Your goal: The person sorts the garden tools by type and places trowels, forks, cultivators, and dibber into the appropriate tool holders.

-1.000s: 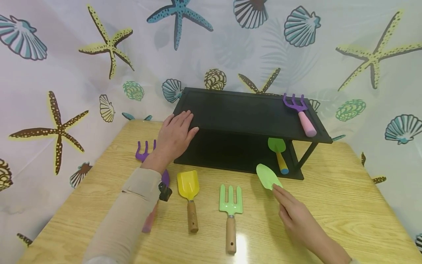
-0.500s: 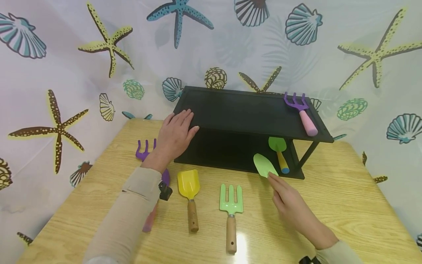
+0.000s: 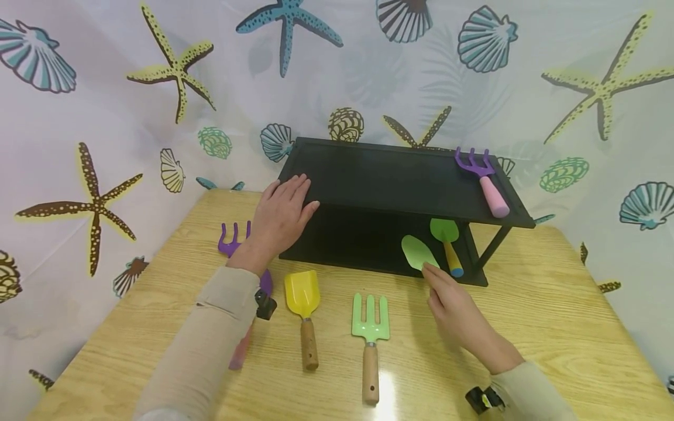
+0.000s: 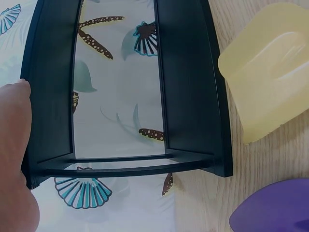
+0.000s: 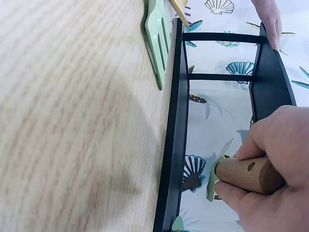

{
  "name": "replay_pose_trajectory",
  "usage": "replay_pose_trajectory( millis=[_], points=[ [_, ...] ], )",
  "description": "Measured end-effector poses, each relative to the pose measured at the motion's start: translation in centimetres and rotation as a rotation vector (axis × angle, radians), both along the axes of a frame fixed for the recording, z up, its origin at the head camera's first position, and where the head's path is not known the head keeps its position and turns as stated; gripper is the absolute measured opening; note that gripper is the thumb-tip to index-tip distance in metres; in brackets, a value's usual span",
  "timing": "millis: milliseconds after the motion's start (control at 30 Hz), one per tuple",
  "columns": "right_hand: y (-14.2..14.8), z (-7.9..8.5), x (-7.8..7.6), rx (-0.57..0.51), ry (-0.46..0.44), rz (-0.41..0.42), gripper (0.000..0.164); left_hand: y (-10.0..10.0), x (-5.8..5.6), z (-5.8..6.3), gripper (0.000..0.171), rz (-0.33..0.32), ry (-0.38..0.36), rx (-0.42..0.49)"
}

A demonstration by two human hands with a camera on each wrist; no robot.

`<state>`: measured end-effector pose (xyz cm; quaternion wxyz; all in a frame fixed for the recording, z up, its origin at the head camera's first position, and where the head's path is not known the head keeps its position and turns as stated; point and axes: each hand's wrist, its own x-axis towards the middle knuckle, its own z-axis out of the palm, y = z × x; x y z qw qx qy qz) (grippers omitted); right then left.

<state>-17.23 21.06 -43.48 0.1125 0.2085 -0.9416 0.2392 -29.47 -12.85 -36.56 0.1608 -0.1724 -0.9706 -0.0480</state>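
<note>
A light green trowel (image 3: 418, 252) is held by its wooden handle (image 5: 246, 175) in my right hand (image 3: 455, 310). Its blade points forward, overlapping the lower tier of the black two-tier shelf (image 3: 379, 175) in the head view. On that tier, just right of the blade, lies a green trowel with a yellow handle (image 3: 451, 257). My left hand (image 3: 281, 213) rests on the shelf's upper left corner, fingers laid over the top board. A purple hand fork with a pink handle (image 3: 494, 197) lies on the top board at the right end.
In front of the shelf lie a yellow shovel (image 3: 302, 295) and a light green hand fork (image 3: 371, 327), both wooden-handled. Farther left, my forearm partly covers a purple fork (image 3: 229, 247) and a purple blade (image 3: 267, 282). A shell-patterned cloth (image 3: 326, 88) hangs behind the table (image 3: 553, 316).
My right hand has moved forward and slightly left, bringing the light green trowel from the shelf's front edge to over the lower tier. The left hand stays in place on the shelf.
</note>
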Motion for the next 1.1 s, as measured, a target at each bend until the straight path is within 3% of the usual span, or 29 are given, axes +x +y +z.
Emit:
replay_pose_trajectory(
  millis=[667, 933, 1100],
  points=[
    [-1.9, -0.3, -4.5, 0.052, 0.035, -0.004, 0.039, -0.2, -0.2, 0.0, 0.064, -0.001, -0.006, 0.019],
    [-2.4, -0.6, -6.7, 0.087, -0.094, -0.050, 0.043, -0.2, -0.1, 0.0, 0.064, -0.007, -0.005, 0.011],
    [-2.6, -0.8, -7.8, 0.102, -0.117, -0.061, 0.043, -0.1, -0.1, 0.1, 0.063, -0.006, 0.000, 0.009]
  ],
)
